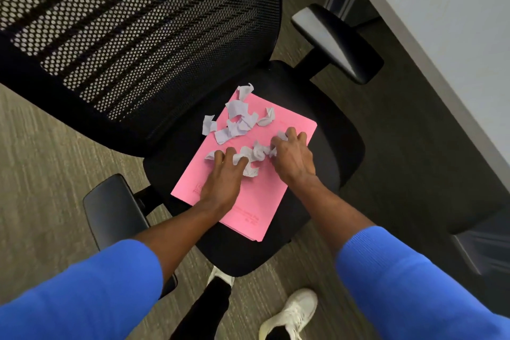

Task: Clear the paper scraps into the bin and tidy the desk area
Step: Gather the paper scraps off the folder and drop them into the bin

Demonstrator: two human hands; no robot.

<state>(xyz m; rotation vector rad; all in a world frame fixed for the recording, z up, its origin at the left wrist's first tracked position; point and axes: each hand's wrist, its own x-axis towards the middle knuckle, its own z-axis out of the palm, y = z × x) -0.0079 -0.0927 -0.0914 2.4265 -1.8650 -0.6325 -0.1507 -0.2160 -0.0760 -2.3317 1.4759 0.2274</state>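
I am leaning over a black office chair (pixel 325 130) with a mesh back, and both my hands are down on a pink folder (pixel 248 199) that lies flat on the seat. My left hand (pixel 220 179) rests palm down on the middle of the folder, its fingers (pixel 218 156) curled and loosely spread over a crumpled white paper scrap (pixel 249 156); one bit of paper shows between them and another pokes out just past the fingertips on the left. My right hand (pixel 292 154) is just beside it near the folder's right edge, fingers bent and closing on the end of the same line of crumpled paper, a white bit showing at the knuckles. The scraps between my two hands run in a short ragged row, touching both sets of fingers. A second cluster of loose scraps (pixel 237 121) lies farther up the folder toward the chair back, apart from my hands; one piece (pixel 209 124) sits half off the folder's left edge on the black seat, and another (pixel 245 90) curls at the folder's top corner. My blue sleeves (pixel 414 284) are pushed up the forearms. The white counter (pixel 447 25) stands to the right, near the chair's armrest (pixel 336 41). Below, my white shoe (pixel 292 315) stands on grey-green carpet (pixel 41 152).
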